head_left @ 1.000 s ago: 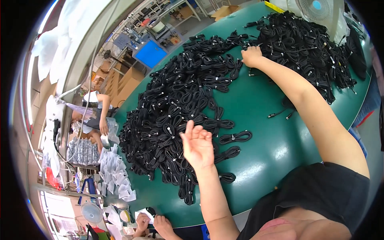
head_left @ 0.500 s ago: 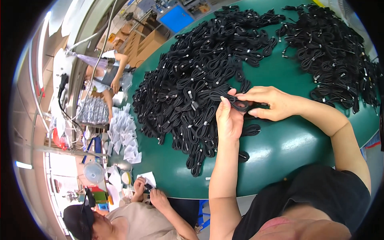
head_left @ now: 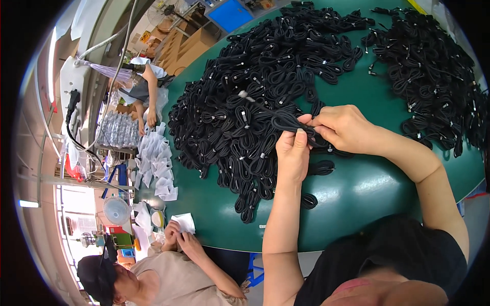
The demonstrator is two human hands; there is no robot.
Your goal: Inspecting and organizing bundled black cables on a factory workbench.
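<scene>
My left hand grips a looped bundle of black cable between thumb and fingers, just over the near edge of the big pile. My right hand meets it from the right, its thumb and fingertips pinched on the same bundle's near end. Fingers hide the middle of the bundle. Around and behind lies a large heap of black cable bundles with small silvery plugs. Close to my left forearm, single cable bundles rest on the green table.
A second cable heap covers the table's far right. At left, white pouches lie in a row. A co-worker in a beige top handles a white piece at the lower left. Farther back, another person reaches toward the pouches.
My right hand's fingers have closed from a looser, spread pose onto the cable bundle. The lower-left co-worker's hands have come together. The whole view has shifted slightly.
</scene>
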